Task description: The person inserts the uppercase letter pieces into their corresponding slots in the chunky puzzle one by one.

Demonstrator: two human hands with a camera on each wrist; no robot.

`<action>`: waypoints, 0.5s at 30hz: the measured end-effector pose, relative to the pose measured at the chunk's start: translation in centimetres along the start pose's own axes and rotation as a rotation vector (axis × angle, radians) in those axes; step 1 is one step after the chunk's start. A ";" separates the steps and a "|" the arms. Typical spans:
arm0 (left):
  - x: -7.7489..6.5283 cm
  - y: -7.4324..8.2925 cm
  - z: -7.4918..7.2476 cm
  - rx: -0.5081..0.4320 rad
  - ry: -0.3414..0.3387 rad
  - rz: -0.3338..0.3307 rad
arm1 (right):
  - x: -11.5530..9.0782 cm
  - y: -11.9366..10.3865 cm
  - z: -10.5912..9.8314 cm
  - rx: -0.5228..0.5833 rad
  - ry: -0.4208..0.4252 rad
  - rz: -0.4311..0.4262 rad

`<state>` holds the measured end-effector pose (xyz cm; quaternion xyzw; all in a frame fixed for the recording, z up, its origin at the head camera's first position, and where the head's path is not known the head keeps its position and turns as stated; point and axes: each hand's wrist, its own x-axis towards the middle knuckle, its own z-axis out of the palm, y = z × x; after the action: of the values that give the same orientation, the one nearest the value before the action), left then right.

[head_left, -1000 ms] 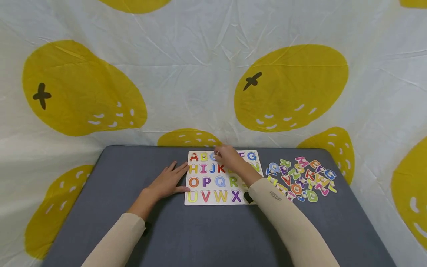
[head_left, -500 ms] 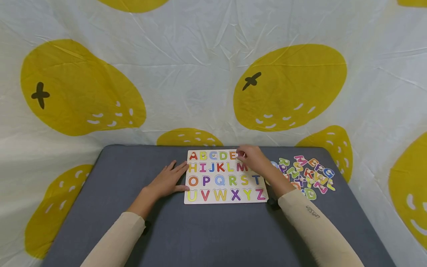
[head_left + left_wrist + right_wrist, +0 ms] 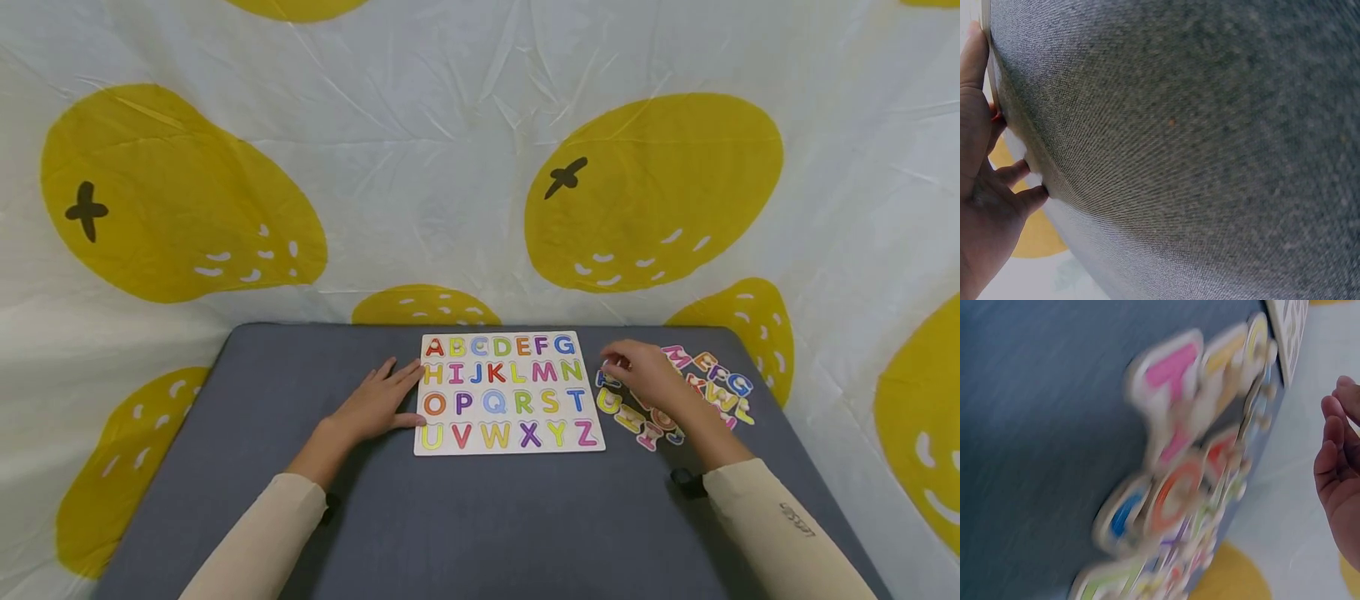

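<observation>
A white alphabet puzzle board [image 3: 480, 417] lies mid-table, printed with coloured letters in rows. Small knobs appear on the A, B and C pieces in its top row. My left hand [image 3: 372, 406] rests at the board's left edge, fingers and thumb spread; the left wrist view shows its fingers straight against the edge. My right hand [image 3: 647, 375] is above the heap of loose knobbed letters, fingers loosely curled. In the right wrist view nothing shows between its fingertips. Near it lie a yellow U piece [image 3: 609, 401] and a pink I piece [image 3: 648, 436]. The forearm hides part of the heap.
The grey cloth-covered table [image 3: 480, 525] extends in front of the board. Loose letters such as a blue G piece [image 3: 739, 383] and a pink M piece [image 3: 677, 357] lie to the right. A pale curtain [image 3: 427, 208] with yellow fruit prints hangs behind the table.
My right hand has moved right, from the board's top row to above the loose letters, uncovering the row's D, E, F and G. My left hand has stayed at the board's edge.
</observation>
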<state>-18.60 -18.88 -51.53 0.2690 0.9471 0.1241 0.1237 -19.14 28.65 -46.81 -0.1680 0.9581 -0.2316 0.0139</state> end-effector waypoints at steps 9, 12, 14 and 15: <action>0.0 -0.1 -0.1 0.004 0.013 0.003 | -4.0 3.3 -3.0 -0.024 0.005 -0.006; 0.0 -0.1 -0.1 0.004 0.005 -0.003 | -5.4 4.3 -3.5 -0.064 0.004 -0.028; 0.0 -0.1 0.0 0.003 0.004 0.001 | -6.4 4.8 -3.7 -0.076 -0.001 -0.046; 0.0 -0.1 0.0 0.001 0.002 0.002 | -7.0 5.1 -3.8 -0.079 -0.003 -0.055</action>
<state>-18.67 -18.93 -51.58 0.2701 0.9469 0.1242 0.1228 -14.56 36.90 -46.12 -0.1952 0.9615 -0.1934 0.0024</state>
